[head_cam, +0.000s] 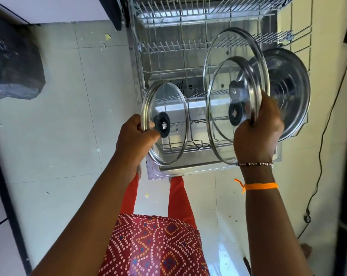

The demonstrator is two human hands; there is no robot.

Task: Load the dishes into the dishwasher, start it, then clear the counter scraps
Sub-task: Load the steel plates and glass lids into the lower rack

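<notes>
My left hand (135,129) pinches a small glass lid (165,124) on edge; my right hand (257,132) grips three stacked lids (236,92) upright at right of centre, so they can slot between the dishwasher rack (174,46) tines.

We see a small glass lid (165,124) with a steel rim and black knob, held upright on edge in the left hand (135,134). In the right hand (257,132) stand three more lids bunched together: a large glass lid (218,62), a mid-sized glass lid (220,108) in front of it, and a steel lid (292,92) behind. Beyond both hands lies the open dishwasher (168,170), its wire racks (168,48) pulled out.
</notes>
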